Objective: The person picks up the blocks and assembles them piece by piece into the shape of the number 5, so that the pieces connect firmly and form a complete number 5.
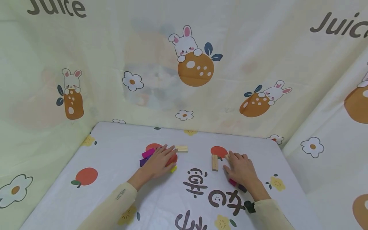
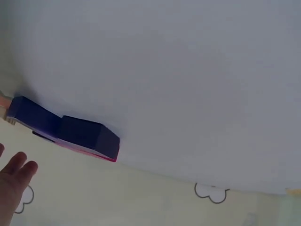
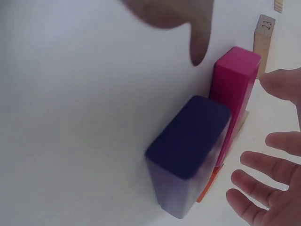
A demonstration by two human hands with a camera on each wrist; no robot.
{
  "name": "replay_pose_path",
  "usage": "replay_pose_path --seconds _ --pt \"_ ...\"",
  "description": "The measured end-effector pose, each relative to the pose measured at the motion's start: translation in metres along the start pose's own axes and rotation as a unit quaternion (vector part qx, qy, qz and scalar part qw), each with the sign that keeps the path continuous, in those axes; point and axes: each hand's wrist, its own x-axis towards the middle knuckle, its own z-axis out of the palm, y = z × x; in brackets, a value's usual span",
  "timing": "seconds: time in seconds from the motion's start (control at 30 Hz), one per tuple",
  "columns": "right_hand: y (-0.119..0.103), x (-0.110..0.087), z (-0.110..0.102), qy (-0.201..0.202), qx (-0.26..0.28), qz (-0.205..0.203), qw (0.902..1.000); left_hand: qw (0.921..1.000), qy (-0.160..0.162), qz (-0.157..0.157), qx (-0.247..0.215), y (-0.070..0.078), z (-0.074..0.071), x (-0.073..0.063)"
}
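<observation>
In the head view, my left hand [image 1: 159, 161] hovers over or rests on a cluster of small blocks, fingers extended. A magenta block [image 1: 148, 153], a purple block [image 1: 142, 163] and a yellow block [image 1: 173, 169] stick out around it. Dark blue blocks [image 2: 84, 132] show beside the fingers [image 2: 19, 172] in the left wrist view. My right hand [image 1: 241, 167] spreads its fingers above other blocks; contact is unclear. Near its palm, the right wrist view has a dark purple block [image 3: 188, 136], a pink block [image 3: 235, 75] and an orange block [image 3: 209, 186].
A wooden block [image 1: 214, 162] lies left of the right hand; the right wrist view has a wooden block [image 3: 264, 40] marked 23. Beyond the left fingertips sit several light wooden blocks [image 1: 181, 149]. A patterned cloth [image 1: 195, 105] hangs behind the table [image 1: 115, 143].
</observation>
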Motion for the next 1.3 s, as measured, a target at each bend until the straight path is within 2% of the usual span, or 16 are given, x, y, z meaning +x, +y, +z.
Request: replay_pose_path --seconds 0.2,0.37,0.57,0.77,0.9,1.07,1.2,1.3 --pt "0.005 0.002 0.006 0.001 -0.008 0.013 0.9999 0.9998 0.008 -0.018 0.001 0.003 0.001 0.015" --pt "0.009 0.004 0.01 -0.003 -0.003 0.023 0.9997 0.9984 0.003 -0.057 -0.001 0.006 0.004 0.029" --pt "0.012 0.008 0.013 0.007 0.0 0.021 0.9998 0.9941 0.01 -0.102 -0.036 0.011 0.007 0.049" --pt "0.013 0.005 0.011 0.014 0.011 0.038 0.9991 0.9925 0.021 -0.106 -0.057 0.01 0.017 0.065" --pt "0.014 0.004 0.012 0.016 0.034 0.058 0.9976 0.9897 0.018 -0.127 -0.062 0.008 0.022 0.072" --pt "0.017 0.005 0.013 0.001 0.07 0.084 0.994 0.9857 0.037 -0.159 -0.043 0.006 0.023 0.078" --pt "0.019 0.007 0.012 -0.007 0.091 0.095 0.9913 0.9822 0.051 -0.179 -0.026 0.005 0.024 0.079" --pt "0.019 0.007 0.011 -0.008 0.102 0.101 0.9896 0.9811 0.053 -0.183 -0.031 0.004 0.024 0.079"
